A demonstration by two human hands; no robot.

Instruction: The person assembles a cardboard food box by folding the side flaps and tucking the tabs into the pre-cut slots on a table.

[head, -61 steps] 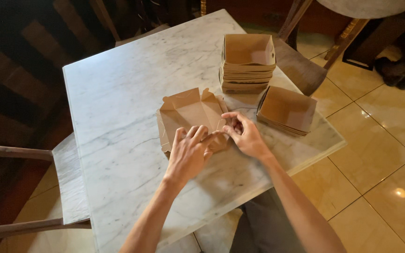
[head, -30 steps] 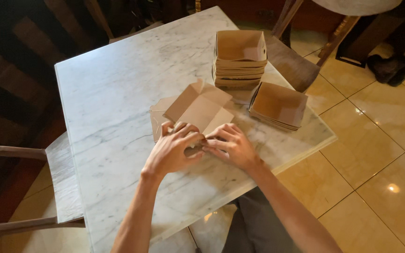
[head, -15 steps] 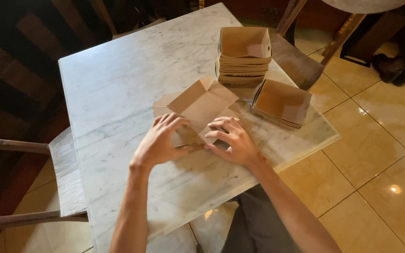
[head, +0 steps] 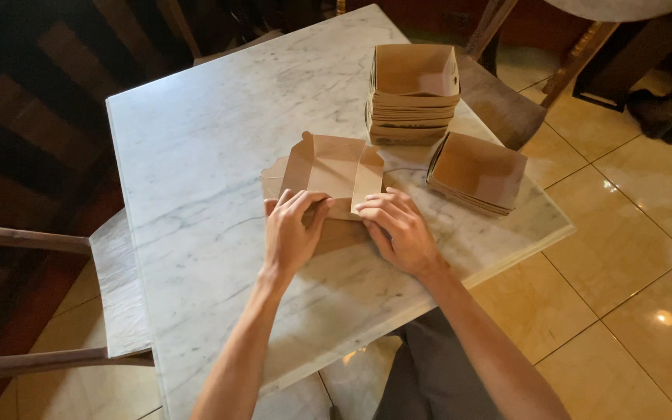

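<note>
- Half-formed brown cardboard food box [head: 334, 173], lying near the front middle of the white marble table [head: 196, 155], now more opened than a moment ago: side flaps raised, back wall upright.
- Left hand [head: 289, 233] pressed on the near edge, fingers curled over the front flap, clamped on cardboard.
- Right hand [head: 398, 225] shifted to the right corner, fingertips pinching the fold there.
- Taken together, shaping well along, near wall not yet standing.
- Tall stack of nested brown boxes [head: 414, 93] behind, short stack of brown boxes [head: 476, 173] to the right, both untouched since earlier.
</note>
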